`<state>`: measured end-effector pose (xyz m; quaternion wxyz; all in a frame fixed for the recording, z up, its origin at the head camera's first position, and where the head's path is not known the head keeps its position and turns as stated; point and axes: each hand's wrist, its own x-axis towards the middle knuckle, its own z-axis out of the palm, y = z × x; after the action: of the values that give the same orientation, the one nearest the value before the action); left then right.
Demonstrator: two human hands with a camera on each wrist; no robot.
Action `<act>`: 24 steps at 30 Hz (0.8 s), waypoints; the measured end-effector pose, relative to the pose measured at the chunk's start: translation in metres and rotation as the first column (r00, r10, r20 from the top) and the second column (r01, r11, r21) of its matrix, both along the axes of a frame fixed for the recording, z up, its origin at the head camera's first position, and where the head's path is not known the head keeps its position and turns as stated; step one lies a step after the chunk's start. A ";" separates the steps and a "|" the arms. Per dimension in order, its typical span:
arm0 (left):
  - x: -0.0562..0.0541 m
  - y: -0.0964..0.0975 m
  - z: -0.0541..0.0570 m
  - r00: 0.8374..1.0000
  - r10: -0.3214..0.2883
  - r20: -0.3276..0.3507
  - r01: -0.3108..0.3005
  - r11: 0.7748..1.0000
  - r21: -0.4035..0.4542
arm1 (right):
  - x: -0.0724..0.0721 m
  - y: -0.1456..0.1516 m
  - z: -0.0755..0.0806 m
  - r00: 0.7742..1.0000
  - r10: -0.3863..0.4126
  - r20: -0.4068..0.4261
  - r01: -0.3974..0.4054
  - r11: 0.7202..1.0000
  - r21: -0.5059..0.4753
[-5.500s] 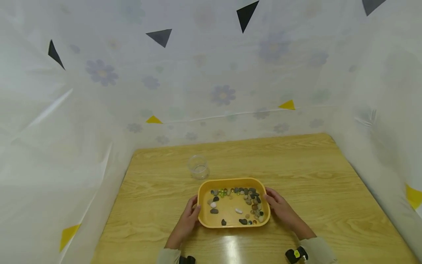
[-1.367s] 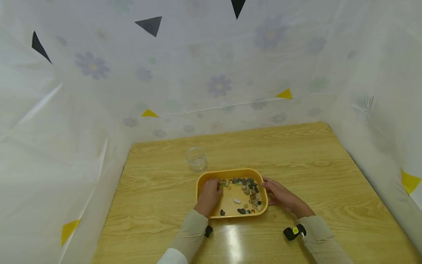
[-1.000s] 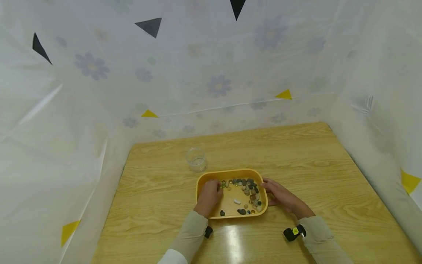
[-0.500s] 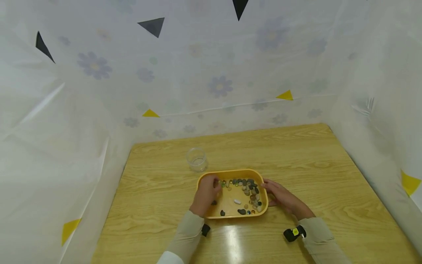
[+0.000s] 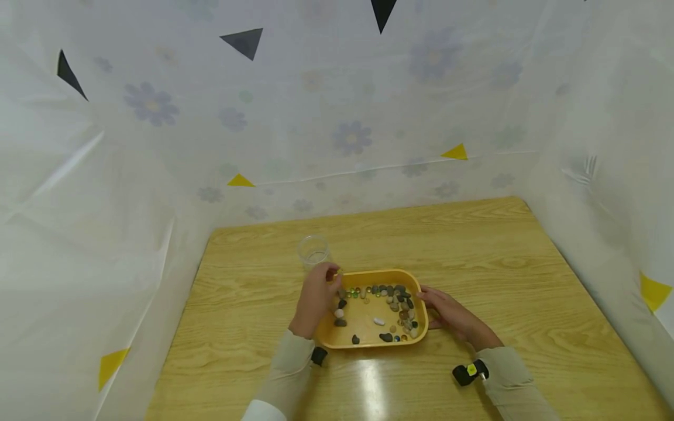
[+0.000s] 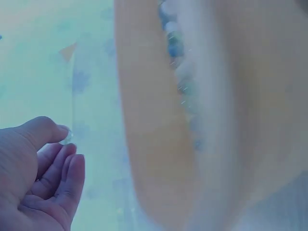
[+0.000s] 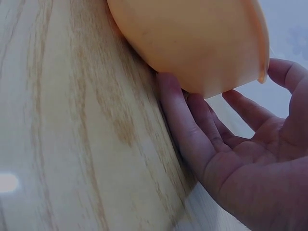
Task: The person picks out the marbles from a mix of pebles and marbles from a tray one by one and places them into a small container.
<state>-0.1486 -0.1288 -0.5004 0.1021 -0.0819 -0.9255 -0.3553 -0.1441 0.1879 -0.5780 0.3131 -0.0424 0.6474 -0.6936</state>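
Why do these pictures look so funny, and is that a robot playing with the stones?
No robot here: these are a person's left hand and right hand, both bare. The wide picture comes from a camera on the person's head, looking forward and down. The other two come from cameras worn on the wrists, so everything looks close and tilted.

On the wooden table is a yellow tray with pebbles and shiny beads in it. Beyond it stands a clear cup, partly hidden behind the left hand. That hand pinches one small see-through bead at its fingertips; the left wrist picture shows this best. The right hand holds the tray's right side from outside.
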 end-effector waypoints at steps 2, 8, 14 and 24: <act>-0.004 -0.005 0.005 0.999 0.012 -0.045 -0.011 1.000 0.014 | 0.000 0.000 0.000 1.000 -0.005 0.006 0.005 1.000 -0.001; -0.015 -0.024 0.010 0.992 0.069 -0.103 -0.058 0.993 0.104 | -0.001 -0.001 0.000 1.000 -0.014 0.007 0.014 1.000 0.003; -0.024 -0.041 0.012 0.986 0.108 -0.126 -0.090 0.986 0.143 | -0.001 0.000 0.000 1.000 -0.028 0.008 0.028 0.999 0.017; -0.041 -0.057 0.011 0.988 0.137 -0.067 -0.129 0.986 0.104 | -0.002 0.000 -0.002 1.000 -0.019 -0.002 0.019 1.000 0.006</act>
<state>-0.1893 -0.1855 -0.4892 0.1637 -0.0278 -0.9057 -0.3901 -0.1459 0.1876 -0.5803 0.3060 -0.0361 0.6501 -0.6946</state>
